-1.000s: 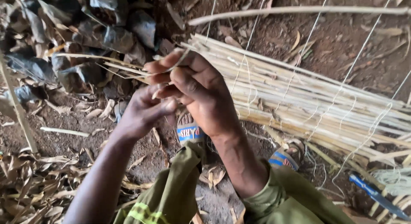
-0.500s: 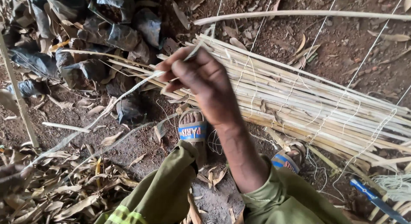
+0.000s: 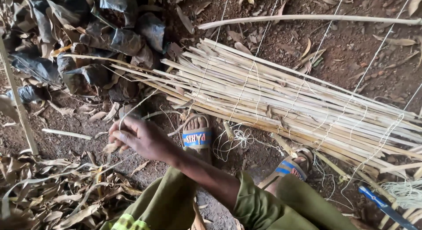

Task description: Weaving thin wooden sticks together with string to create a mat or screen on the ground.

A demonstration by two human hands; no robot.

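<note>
Head view, looking down at bare earth. One hand (image 3: pixel 136 137) is in frame, reaching across to the lower left at about 8 o'clock from frame centre; judging by the olive sleeve (image 3: pixel 259 203) entering from the lower right, it reads as the right hand, though this is not certain. Its fingers (image 3: pixel 118 135) are curled closed and pinch a thin pale strip (image 3: pixel 132 110), which rises from the fingertips toward 1 o'clock. The other hand is not seen. The mat of split cane slats (image 3: pixel 281 98), bound with white string (image 3: pixel 246 87), lies well apart from the hand, up and to its right at roughly 2 o'clock, stretching from frame centre toward the right edge at 4 o'clock. A loose tangle of string (image 3: pixel 239 137) sits at the mat's near edge, at 3 o'clock from the hand. Two sandalled feet (image 3: pixel 198 135) rest just below the mat. Dry leaves (image 3: pixel 57 190) lie at 7 o'clock, crumpled black plastic (image 3: pixel 110 36) at 11 o'clock. A blue-handled tool (image 3: pixel 382 206) lies at the lower right.
</note>
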